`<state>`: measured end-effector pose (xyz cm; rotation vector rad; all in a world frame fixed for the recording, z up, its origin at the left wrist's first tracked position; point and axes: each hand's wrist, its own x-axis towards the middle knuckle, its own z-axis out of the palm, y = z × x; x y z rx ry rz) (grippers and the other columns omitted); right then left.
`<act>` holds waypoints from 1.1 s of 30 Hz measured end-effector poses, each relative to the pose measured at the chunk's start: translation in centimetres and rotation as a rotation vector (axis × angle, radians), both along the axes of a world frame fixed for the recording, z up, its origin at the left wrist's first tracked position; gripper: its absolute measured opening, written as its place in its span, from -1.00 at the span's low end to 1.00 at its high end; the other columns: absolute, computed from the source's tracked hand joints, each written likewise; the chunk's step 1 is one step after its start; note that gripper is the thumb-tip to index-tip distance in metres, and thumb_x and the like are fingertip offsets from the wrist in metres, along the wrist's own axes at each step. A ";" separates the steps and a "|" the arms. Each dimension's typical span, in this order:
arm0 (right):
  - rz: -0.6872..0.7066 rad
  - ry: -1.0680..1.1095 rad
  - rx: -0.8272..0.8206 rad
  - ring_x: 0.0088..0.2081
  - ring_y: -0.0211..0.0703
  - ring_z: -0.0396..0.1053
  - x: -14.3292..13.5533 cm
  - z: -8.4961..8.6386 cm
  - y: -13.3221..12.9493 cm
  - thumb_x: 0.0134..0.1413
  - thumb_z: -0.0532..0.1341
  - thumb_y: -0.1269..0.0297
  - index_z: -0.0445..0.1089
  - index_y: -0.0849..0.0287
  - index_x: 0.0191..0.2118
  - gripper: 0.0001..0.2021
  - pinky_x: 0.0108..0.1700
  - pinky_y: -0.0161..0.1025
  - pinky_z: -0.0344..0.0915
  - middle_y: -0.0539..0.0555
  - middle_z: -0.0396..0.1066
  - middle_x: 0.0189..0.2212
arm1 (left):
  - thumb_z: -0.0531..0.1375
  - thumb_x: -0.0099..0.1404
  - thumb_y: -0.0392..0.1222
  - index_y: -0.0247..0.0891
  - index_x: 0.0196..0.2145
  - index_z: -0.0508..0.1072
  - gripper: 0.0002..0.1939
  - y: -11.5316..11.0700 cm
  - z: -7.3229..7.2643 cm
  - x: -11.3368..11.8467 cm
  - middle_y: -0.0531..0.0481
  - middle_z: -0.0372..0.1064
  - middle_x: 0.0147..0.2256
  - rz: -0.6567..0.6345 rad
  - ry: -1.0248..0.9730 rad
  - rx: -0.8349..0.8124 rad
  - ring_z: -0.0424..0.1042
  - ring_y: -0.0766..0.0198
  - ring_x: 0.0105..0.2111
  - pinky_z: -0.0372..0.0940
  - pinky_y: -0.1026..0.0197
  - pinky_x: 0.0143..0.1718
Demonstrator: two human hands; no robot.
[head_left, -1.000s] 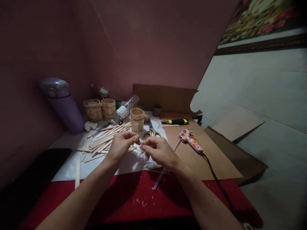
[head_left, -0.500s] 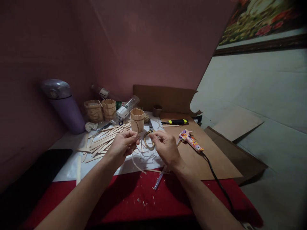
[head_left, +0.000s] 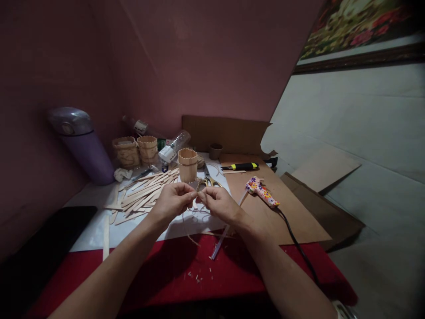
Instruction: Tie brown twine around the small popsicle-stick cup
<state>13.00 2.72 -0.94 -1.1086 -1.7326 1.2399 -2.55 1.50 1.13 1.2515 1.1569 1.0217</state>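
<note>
Left hand and right hand are nearly closed, fingertips meeting in a pinch on thin brown twine above the tabletop; handling appears to call for a fine, steady grip. The twine is slack, one end dangling in a curve, nearer than the upright wooden cup.

head-worn view, facing forward and down

there is room low over the front of the red cloth. past the left hand, the stick pile and wooden cup block the way; past the right hand, scissors and a glue gun do.
</note>
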 end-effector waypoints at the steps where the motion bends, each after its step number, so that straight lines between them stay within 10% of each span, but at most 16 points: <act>1: 0.024 0.021 -0.047 -0.66 -0.42 -0.08 0.1 0.1 0.0 0.06 0.14 0.10 0.31 0.21 -0.49 -0.72 -0.63 -0.40 -0.12 -0.14 0.02 -0.71 | 0.29 -0.02 -0.10 -0.35 -0.59 0.39 -0.75 0.0 0.0 0.0 0.08 0.21 -0.73 -0.007 0.011 0.008 0.01 0.52 -0.76 -0.18 0.39 -0.73; 12: 0.239 0.296 -0.412 -0.67 -0.46 -0.29 1.0 1.1 -0.8 0.01 0.22 0.06 0.35 0.25 -0.41 -0.70 -0.65 -0.40 -0.32 -0.22 -0.15 -0.72 | 0.22 0.04 -0.15 -0.33 -0.56 0.45 -0.83 -0.2 0.1 0.1 0.07 0.26 -0.69 -0.026 0.147 0.211 0.07 0.46 -0.71 -0.04 0.35 -0.67; 21: -0.070 0.244 -0.233 -0.75 -0.48 -0.17 -0.2 0.3 -0.1 -0.10 0.24 0.13 0.29 0.23 -0.55 -0.74 -0.70 -0.40 -0.24 -0.21 -0.02 -0.80 | 0.24 0.09 -0.13 -0.24 -0.57 0.50 -0.84 -0.2 -0.7 -0.4 0.00 0.37 -0.61 0.192 0.493 0.538 0.24 0.32 -0.58 0.04 0.29 -0.52; 33: -0.018 0.376 -0.377 -0.72 -0.50 -0.24 0.1 0.8 -0.2 -0.15 0.27 0.11 0.17 0.19 -0.59 -0.69 -0.67 -0.40 -0.33 -0.22 -0.07 -0.75 | 0.12 0.19 -0.23 -0.17 -0.51 0.51 -0.81 -0.9 -1.6 0.7 -0.01 0.37 -0.57 -0.052 0.796 0.774 0.23 0.32 -0.58 0.00 0.27 -0.46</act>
